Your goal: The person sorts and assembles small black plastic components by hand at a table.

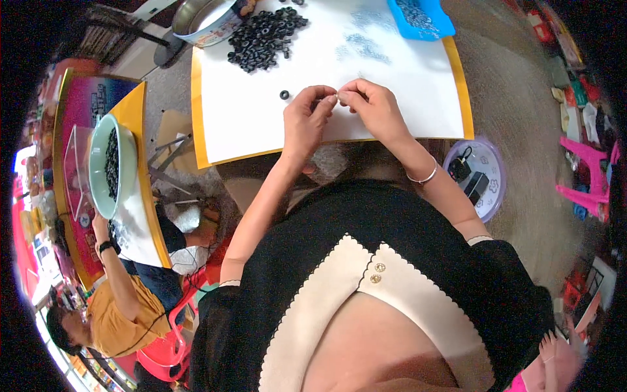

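Note:
My left hand [305,121] and my right hand [377,112] meet over the near part of a white-topped table with a yellow edge [261,124]. Thumbs and forefingers of both are pinched together, tip to tip. Whatever lies between them is too small and too covered to name. Just left of my left hand sits a single small black ring-shaped piece [284,95]. Beyond it a heap of similar black pieces [264,36] spreads over the far left of the table. Small silvery bits [366,49] are scattered on the white surface beyond my right hand.
A blue tray [434,29] of silvery bits stands far right, a round tin [206,26] far left. Below the right edge is a lilac basin [493,196] with black objects. At left, a person in an orange top [127,307] reaches toward a pale green basin [124,176].

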A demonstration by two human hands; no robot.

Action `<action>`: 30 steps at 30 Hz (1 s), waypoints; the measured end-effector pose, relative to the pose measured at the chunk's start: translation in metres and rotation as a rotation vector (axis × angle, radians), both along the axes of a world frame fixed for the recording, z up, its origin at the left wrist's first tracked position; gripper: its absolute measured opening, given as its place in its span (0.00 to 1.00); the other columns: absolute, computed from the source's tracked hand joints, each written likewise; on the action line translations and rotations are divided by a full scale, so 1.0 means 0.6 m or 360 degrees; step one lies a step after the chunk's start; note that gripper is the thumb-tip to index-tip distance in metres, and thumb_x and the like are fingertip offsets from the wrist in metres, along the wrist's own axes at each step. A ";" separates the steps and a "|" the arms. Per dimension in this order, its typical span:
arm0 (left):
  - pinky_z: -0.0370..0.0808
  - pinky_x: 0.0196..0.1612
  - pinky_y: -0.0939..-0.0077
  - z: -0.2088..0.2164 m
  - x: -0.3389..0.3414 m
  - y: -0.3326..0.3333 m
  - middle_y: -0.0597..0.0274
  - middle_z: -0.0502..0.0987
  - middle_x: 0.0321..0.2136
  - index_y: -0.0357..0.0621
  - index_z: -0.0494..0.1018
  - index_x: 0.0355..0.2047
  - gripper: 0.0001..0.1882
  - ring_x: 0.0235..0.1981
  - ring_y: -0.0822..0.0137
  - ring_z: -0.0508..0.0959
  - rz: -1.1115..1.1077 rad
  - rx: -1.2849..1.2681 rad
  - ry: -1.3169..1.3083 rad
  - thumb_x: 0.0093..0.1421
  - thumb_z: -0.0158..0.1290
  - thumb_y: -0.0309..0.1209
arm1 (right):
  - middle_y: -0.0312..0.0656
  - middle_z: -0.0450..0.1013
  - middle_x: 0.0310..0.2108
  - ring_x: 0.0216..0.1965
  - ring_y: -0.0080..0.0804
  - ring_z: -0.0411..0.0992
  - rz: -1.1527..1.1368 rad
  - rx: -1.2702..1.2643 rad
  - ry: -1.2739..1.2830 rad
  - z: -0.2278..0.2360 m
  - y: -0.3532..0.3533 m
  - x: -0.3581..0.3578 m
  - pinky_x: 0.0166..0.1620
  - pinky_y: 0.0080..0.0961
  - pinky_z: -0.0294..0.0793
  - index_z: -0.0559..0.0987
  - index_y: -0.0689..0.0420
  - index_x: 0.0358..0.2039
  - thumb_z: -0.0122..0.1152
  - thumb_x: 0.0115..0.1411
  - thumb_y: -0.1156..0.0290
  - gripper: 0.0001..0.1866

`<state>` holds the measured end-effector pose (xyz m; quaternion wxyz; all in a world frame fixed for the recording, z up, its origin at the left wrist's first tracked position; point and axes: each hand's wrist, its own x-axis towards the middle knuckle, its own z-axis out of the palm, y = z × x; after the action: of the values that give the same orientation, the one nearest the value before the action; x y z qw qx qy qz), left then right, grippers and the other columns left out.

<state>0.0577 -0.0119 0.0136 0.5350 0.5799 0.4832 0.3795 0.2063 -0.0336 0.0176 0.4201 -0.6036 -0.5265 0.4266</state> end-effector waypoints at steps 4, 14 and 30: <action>0.69 0.27 0.84 0.011 -0.020 -0.011 0.65 0.75 0.24 0.36 0.73 0.37 0.09 0.23 0.78 0.70 -0.0018 0.0157 0.0180 0.56 0.54 0.27 | 0.33 0.72 0.24 0.27 0.16 0.66 0.0102 -0.0073 0.0104 -0.002 -0.002 -0.004 0.33 0.15 0.67 0.76 0.63 0.31 0.54 0.57 0.70 0.09; 0.71 0.36 0.65 0.022 -0.103 0.074 0.48 0.75 0.30 0.39 0.76 0.33 0.10 0.31 0.52 0.75 0.0088 0.0642 0.1215 0.56 0.51 0.33 | 0.35 0.73 0.24 0.28 0.17 0.67 0.0085 0.0158 -0.0125 0.000 0.006 -0.027 0.33 0.17 0.68 0.76 0.63 0.31 0.54 0.57 0.71 0.08; 0.68 0.30 0.82 0.012 -0.077 0.058 0.64 0.74 0.27 0.33 0.74 0.37 0.11 0.26 0.76 0.70 0.0053 -0.0240 -0.0279 0.54 0.53 0.27 | 0.49 0.71 0.23 0.28 0.47 0.70 -0.0018 0.0777 -0.0284 0.010 0.052 -0.059 0.32 0.37 0.69 0.73 0.60 0.23 0.51 0.53 0.71 0.06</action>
<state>0.0115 0.0227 0.0206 0.6109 0.4945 0.4712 0.4002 0.1706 -0.0025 0.0237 0.5078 -0.5224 -0.6454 0.2295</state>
